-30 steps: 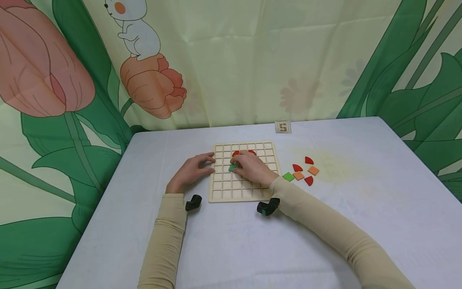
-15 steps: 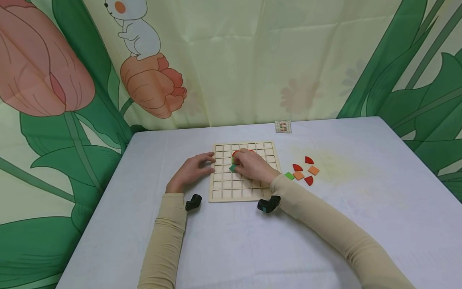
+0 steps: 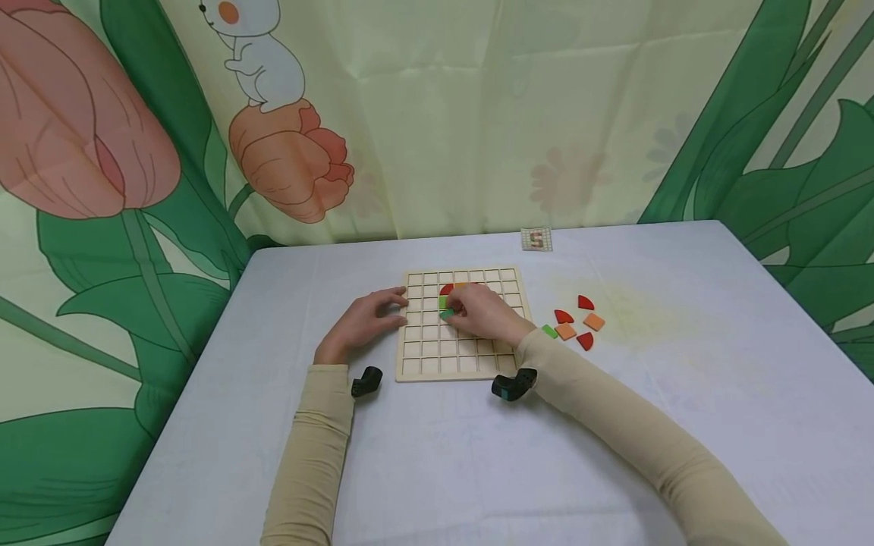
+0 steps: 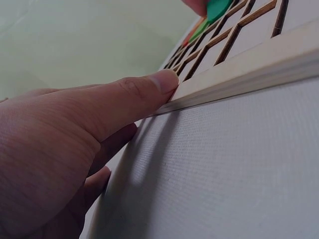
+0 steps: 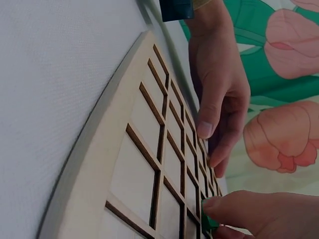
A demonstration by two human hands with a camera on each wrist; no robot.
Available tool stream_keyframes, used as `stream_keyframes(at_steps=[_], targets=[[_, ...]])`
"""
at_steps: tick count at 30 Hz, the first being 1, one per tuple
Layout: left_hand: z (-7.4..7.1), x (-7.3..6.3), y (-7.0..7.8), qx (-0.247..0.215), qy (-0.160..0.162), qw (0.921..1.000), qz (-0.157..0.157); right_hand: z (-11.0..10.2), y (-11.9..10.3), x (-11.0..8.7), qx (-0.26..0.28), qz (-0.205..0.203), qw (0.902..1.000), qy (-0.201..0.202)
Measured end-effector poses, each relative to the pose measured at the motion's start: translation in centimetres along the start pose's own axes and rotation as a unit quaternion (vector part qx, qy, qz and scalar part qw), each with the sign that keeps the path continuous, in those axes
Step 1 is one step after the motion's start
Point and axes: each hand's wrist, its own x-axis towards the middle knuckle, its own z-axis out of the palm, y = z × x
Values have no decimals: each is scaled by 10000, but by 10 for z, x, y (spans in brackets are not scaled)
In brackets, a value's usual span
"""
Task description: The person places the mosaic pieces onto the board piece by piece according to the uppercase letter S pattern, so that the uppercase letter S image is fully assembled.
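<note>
A wooden grid board (image 3: 426,351) lies flat on the table. My left hand (image 3: 365,322) rests along its left edge, with the thumb (image 4: 162,82) touching the rim in the left wrist view. Over the middle of the grid, my right hand (image 3: 483,312) pinches a dark green tile (image 5: 208,220) between thumb and fingers; they partly cover it. Just beyond that tile, a light green square tile (image 3: 442,302) sits in a cell. Farther up the board are a red quarter-circle tile (image 3: 447,289) and an orange tile (image 3: 460,286); the right hand hides part of this row.
Right of the board lie loose tiles: several red quarter-circles (image 3: 585,302), orange squares (image 3: 594,322) and a light green one (image 3: 549,331) beside the right sleeve. A small patterned card (image 3: 536,240) lies at the table's back edge, before a printed curtain (image 3: 437,152).
The right hand has shifted slightly right and toward me, with the dark green tile in its fingers; more of the light green and orange tiles shows. The left hand stays at the board's edge.
</note>
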Motion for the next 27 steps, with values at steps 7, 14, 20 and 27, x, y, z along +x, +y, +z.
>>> stream_keyframes(at_steps=[7,14,20,27], targets=[[0,1,-1,39,-9,9999,-92,-1,-1,-3,-228,-114,9996,-129],[1,1,-2,46,-26,10000,-54,3,1,-2,-196,-73,9998,-16],[1,1,-2,45,-20,10000,-59,7,3,-1,-103,-69,9998,149],[1,0,-2,32,-1,10000,61,9,2,-1,-93,41,9997,228]])
